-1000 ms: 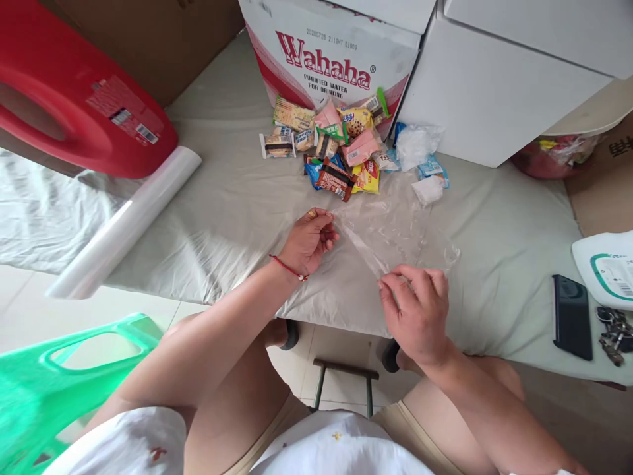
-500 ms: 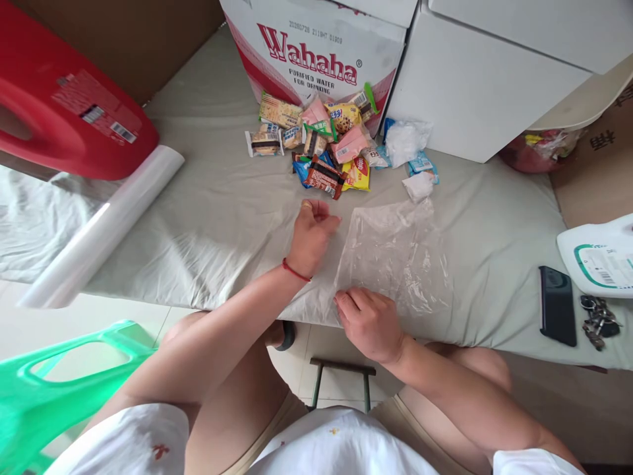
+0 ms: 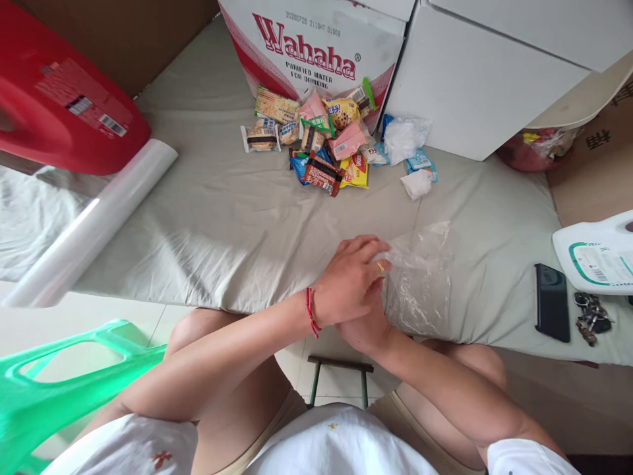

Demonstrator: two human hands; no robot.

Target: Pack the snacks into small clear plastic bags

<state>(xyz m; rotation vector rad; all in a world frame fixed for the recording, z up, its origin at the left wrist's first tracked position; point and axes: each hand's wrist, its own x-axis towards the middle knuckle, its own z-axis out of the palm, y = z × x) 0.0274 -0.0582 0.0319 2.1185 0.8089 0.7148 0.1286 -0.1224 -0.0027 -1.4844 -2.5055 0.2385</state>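
A clear plastic bag (image 3: 420, 284) lies crumpled near the bed's front edge. My left hand (image 3: 350, 276), with a red string bracelet and a ring, crosses over my right hand. Its bent fingers are closed at the bag's left side. Under it, my right hand (image 3: 364, 328) is partly covered, and its fingers are hidden. Beyond my hands is a heap of small wrapped snacks, with a brown-wrapped snack (image 3: 323, 173) at the front. A white crumpled packet (image 3: 417, 184) lies to the right of the heap.
A Wahaha carton (image 3: 316, 46) stands behind the snacks. On the left are a red jug (image 3: 74, 99), a roll of clear film (image 3: 99, 224) and a green plastic stool (image 3: 74, 376). A phone (image 3: 552, 303), keys (image 3: 592, 318) and a white bottle (image 3: 601, 254) lie at right.
My left hand has moved right and toward me, over my right hand. The bag's left part has been drawn in and folded, so it now covers less of the cloth.
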